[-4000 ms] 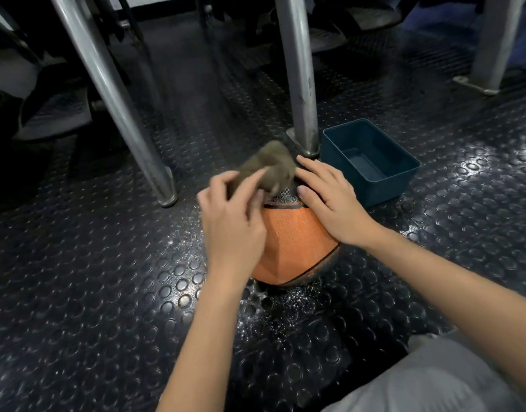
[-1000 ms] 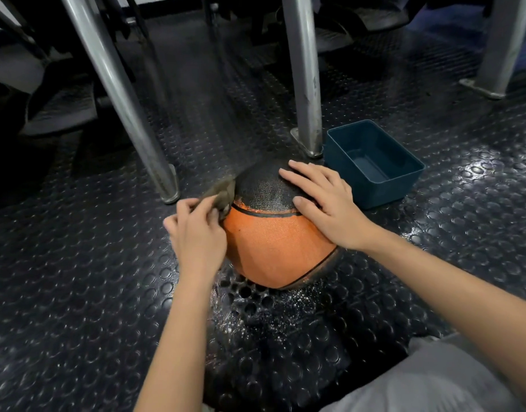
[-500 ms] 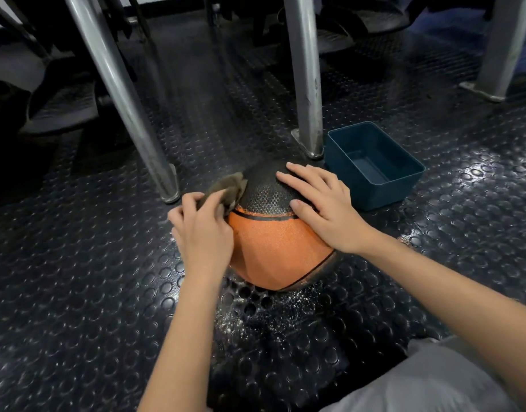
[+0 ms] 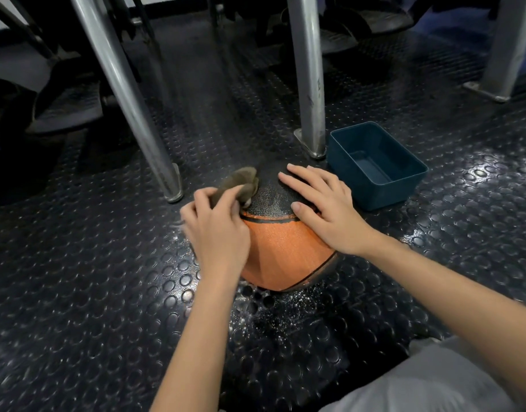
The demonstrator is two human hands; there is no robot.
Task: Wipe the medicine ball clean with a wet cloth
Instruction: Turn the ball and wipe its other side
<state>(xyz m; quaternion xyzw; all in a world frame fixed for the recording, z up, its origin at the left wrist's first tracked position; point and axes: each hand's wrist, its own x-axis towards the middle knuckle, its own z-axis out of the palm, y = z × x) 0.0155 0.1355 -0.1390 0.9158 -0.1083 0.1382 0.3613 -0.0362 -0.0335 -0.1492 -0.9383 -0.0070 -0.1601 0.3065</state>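
Ball [image 4: 285,257], orange below and black on top, sits on a dark studded floor [image 4: 77,292] in the middle of the view. The left hand [image 4: 217,230] is curled around a bunched brown cloth [image 4: 241,181], its grip clenched on it, with fingers folded over the near part of the cloth. The cloth presses against the upper left of the ball, on the black part, and its far end sticks up past the fingers. The hand is slightly blurred.

The right hand [image 4: 327,209] lies flat on the upper right of the ball, palm down, fingers spread and pointing left across the black top. Its grip is released; it grasps nothing and only rests on the surface.

Small pale specks or droplets dot the floor just in front of the ball. A blue tub [image 4: 398,191] stands on the floor just right of the ball, beyond the right hand. A metal leg [image 4: 309,84] stands just behind the ball, next to the tub, and a slanted leg [image 4: 128,96] meets the floor to the ball's left.
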